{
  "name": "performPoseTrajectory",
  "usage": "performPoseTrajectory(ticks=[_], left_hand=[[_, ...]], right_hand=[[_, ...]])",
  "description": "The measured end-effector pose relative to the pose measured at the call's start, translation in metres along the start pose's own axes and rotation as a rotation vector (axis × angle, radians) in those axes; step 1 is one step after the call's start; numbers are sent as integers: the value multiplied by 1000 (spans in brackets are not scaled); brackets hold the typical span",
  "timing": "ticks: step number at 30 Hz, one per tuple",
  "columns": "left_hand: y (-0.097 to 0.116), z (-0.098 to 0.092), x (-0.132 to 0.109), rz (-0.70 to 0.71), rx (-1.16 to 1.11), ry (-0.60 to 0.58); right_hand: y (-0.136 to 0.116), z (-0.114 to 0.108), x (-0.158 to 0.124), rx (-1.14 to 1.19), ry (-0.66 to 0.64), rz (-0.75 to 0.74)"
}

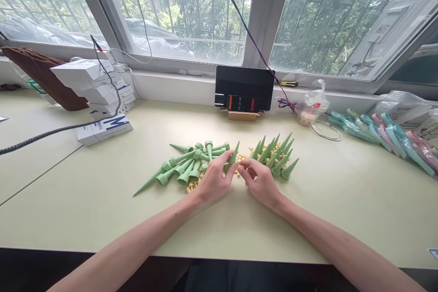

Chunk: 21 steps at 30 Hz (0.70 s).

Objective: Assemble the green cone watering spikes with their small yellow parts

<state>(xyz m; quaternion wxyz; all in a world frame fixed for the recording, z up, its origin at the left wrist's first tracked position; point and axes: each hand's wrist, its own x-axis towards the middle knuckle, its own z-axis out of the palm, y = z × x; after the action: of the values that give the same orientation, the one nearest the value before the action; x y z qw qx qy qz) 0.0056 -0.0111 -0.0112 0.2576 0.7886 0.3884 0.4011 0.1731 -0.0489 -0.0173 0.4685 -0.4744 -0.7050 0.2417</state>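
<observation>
My left hand (pixel 216 179) is closed around a green plastic watering spike (pixel 234 154), its point tilted upward. Close beside it, my right hand (pixel 263 183) has its thumb and fingertips pinched together near the spike's lower end. Whatever lies between those fingertips is too small to make out. Small yellow plastic pieces (pixel 242 159) lie just behind the hands. To the left is a loose pile of green spikes (pixel 186 164), lying in various directions, with some yellow pieces under it. Several green spikes (pixel 280 159) stand point-up on the right, with yellow pieces among them.
A phone (pixel 243 103) showing a timer leans on a black panel (pixel 222 84) behind the piles. White boxes (pixel 104 128) and a dark cable (pixel 58 131) are at left. A bagged cup (pixel 310 109) and bagged pastel items (pixel 386 130) lie at right.
</observation>
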Motion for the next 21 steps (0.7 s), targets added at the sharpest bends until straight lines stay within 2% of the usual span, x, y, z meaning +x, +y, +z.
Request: performPoseTrajectory(ticks=[15, 21], left_hand=[[-4, 2, -1, 20, 94, 42], [0, 0, -2, 4, 71, 6]], right_hand=[[0, 0, 1, 9, -35, 23], [0, -1, 1, -28, -6, -17]])
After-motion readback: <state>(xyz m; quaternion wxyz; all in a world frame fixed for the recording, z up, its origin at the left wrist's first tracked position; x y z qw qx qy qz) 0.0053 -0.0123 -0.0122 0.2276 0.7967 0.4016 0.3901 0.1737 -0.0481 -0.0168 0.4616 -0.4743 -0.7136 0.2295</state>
